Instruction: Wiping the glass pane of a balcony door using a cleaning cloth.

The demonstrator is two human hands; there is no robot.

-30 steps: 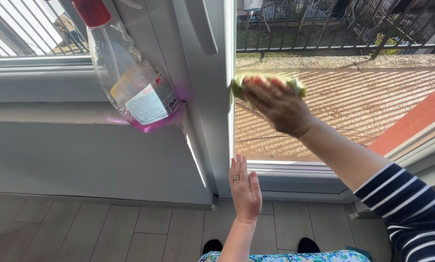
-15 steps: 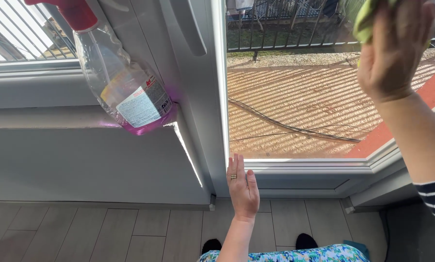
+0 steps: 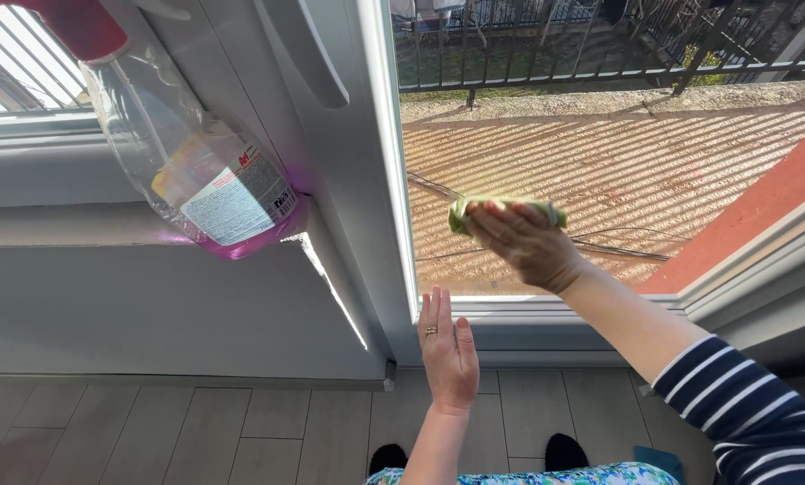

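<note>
My right hand [image 3: 530, 244] presses a green cloth [image 3: 503, 204] flat against the window glass [image 3: 654, 153], low in the pane and near its left side. My striped sleeve reaches in from the lower right. My left hand [image 3: 449, 355], with a ring on one finger, lies flat with straight fingers on the white frame [image 3: 546, 310] below the glass and holds nothing. A clear spray bottle [image 3: 191, 175] with a red top and a little pink liquid hangs tilted at the upper left; what holds its top is out of view.
A white window handle [image 3: 305, 56] sits on the upright frame post [image 3: 367, 180]. Grey floor tiles [image 3: 196, 431] lie below, with my dark shoes [image 3: 389, 456] at the bottom edge. Outside are a sunlit paved terrace, a cable and a metal fence.
My right hand swept the cloth from the pane's left edge up to the top right, then back down to the lower left. The left hand stayed on the frame.
</note>
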